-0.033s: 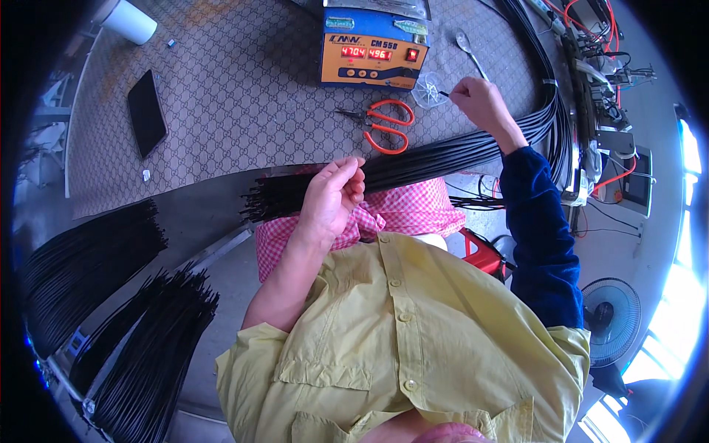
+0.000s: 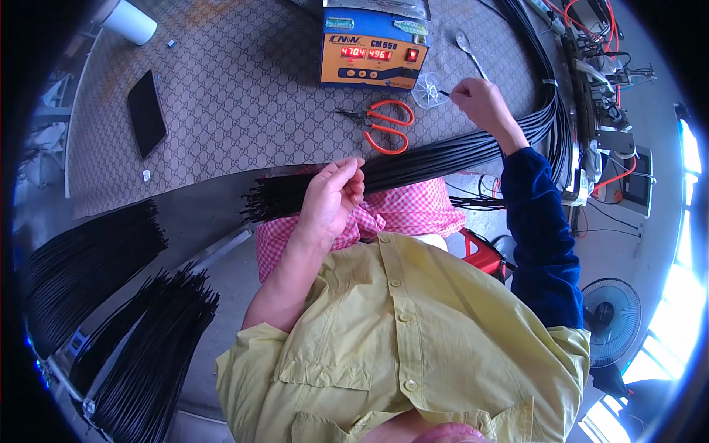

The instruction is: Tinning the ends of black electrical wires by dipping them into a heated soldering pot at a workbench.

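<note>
My right hand (image 2: 484, 107) is closed in a pinch at the upper right, and a thin black piece (image 2: 443, 93) pokes out of its fingertips. That tip reaches the edge of a clear plastic dish (image 2: 430, 100) with small white bits in it. My left hand (image 2: 334, 196) is closed, thumb against forefinger, over the near edge of a thick bundle of black cables (image 2: 436, 159). Whether anything sits in that pinch is too small to tell. Orange-handled scissors (image 2: 388, 127) lie between my hands, blades to the left.
Behind the scissors stands a blue and orange box with a red digital display (image 2: 369, 53). A metal spoon (image 2: 470, 53), a black phone (image 2: 147, 114) and a white cup (image 2: 129, 22) rest on the patterned table cover. More black cable bundles (image 2: 148, 354) hang at the lower left; a fan (image 2: 609, 321) is at right.
</note>
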A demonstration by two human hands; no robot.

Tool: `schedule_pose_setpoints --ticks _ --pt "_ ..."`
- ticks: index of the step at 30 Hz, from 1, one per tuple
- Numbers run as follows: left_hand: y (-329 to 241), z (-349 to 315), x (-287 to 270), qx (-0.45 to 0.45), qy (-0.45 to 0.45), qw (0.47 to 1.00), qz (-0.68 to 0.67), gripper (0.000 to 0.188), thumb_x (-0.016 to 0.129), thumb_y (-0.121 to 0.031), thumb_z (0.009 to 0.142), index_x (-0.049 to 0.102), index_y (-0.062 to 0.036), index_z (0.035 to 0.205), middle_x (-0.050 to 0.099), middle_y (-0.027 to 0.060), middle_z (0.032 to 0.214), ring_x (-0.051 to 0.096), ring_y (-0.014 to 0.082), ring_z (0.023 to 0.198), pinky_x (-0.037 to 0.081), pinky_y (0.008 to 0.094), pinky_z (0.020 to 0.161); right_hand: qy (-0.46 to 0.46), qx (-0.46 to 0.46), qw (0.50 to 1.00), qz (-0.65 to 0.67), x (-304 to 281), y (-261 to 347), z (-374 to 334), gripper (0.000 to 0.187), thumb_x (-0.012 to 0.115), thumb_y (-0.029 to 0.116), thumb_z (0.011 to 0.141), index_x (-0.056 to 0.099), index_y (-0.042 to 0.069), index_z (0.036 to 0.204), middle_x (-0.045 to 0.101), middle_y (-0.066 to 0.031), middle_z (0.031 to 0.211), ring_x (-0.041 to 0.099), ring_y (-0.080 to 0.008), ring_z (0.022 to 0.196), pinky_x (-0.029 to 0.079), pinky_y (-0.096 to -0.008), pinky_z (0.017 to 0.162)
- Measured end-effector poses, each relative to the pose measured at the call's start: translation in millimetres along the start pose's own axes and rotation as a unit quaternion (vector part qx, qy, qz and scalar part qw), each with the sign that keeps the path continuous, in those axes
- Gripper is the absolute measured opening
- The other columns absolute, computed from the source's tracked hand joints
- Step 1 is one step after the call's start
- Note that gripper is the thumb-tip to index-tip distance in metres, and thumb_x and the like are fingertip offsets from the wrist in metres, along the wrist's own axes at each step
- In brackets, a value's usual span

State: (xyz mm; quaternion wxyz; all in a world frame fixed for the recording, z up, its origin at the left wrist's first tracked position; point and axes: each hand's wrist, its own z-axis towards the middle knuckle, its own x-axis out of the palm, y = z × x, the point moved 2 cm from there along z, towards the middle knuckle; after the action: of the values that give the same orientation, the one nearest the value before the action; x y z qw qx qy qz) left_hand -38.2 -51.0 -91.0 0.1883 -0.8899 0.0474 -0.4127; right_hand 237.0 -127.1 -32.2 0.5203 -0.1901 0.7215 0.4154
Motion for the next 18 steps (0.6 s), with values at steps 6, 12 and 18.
schedule_pose_setpoints --ticks 6,12,18 --pt "1.4 -1.7 -1.7 -0.006 -0.002 1.0 0.004 0.014 0.05 -0.013 0.085 0.054 -0.0032 0.094 0.052 0.0007 0.073 0.048 0.0085 0.062 0.039 0.0198 0.054 0.013 0.008 0.999 0.03 -13.7 10.5 -8.7 0.015 0.058 0.015 0.07 0.063 0.002 0.074 0.06 -0.0134 0.069 0.06 -0.026 0.066 0.047 -0.0324 0.061" --pt "2.1 -2.0 -0.6 -0.01 -0.011 1.0 0.008 0.013 0.051 -0.014 0.085 0.055 -0.0042 0.093 0.052 0.0 0.073 0.048 0.0082 0.061 0.039 0.0199 0.054 -0.087 -0.15 0.974 -0.142 -2.3 10.2 -14.5 0.007 0.054 0.009 0.071 0.058 0.003 0.072 0.054 -0.0093 0.077 0.057 -0.0273 0.071 0.046 -0.0356 0.063" --pt "3.0 -0.9 -4.3 -0.009 -0.014 1.0 0.003 0.013 0.053 -0.015 0.084 0.055 -0.0045 0.092 0.052 -0.0002 0.072 0.048 0.0079 0.061 0.039 0.0198 0.053 -0.067 -0.19 0.954 -0.223 12.0 10.5 -15.7 0.006 0.051 0.004 0.069 0.054 0.004 0.075 0.05 -0.0092 0.081 0.055 -0.0277 0.073 0.045 -0.0372 0.064"
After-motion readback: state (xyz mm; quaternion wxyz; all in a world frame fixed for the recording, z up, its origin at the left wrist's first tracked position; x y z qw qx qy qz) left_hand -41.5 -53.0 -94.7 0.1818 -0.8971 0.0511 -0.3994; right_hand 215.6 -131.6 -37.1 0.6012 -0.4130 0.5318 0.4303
